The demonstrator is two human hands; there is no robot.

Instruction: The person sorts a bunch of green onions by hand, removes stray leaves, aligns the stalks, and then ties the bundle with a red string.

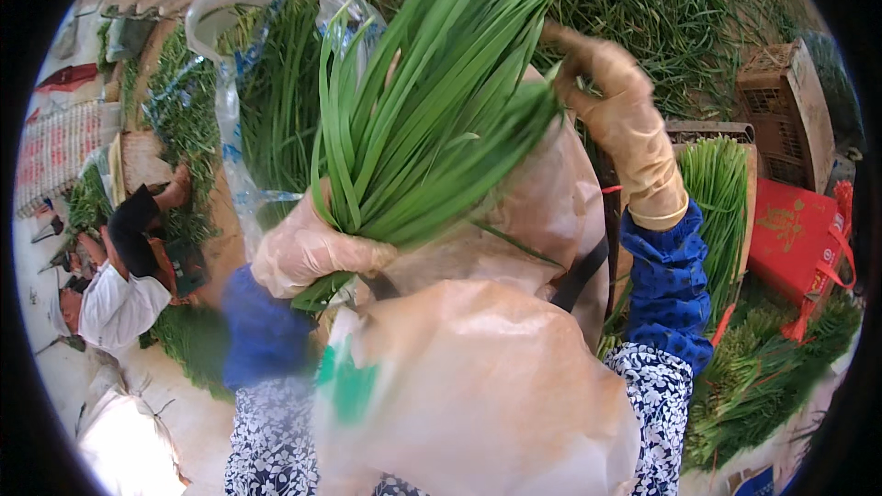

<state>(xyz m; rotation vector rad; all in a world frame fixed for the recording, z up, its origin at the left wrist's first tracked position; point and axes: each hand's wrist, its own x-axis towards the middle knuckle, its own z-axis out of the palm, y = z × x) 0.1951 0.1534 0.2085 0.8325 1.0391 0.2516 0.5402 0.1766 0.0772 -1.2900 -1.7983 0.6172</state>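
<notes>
My left hand (317, 253), in a pale thin glove, is wrapped round the lower part of a thick bunch of garlic chives (432, 119). The long flat green leaves fan upward and to the right from my grip, with a short end showing below it. My right hand (611, 92), in a yellowish glove and slightly blurred, is at the right side of the bunch. Its fingers are bent in and closed at the leaf tips there; exactly which leaves they pinch is hard to see. A loose leaf (519, 243) lies across the light brown covering on my lap.
A clear plastic bag (225, 119) of chives stands at the left. Heaped leaves (643, 9) cover the far ground. On the right are a brown crate (781, 110), stacked green stalks (717, 197), a red box (795, 234) and tied bundles (753, 386). Another person (129, 262) sits far left.
</notes>
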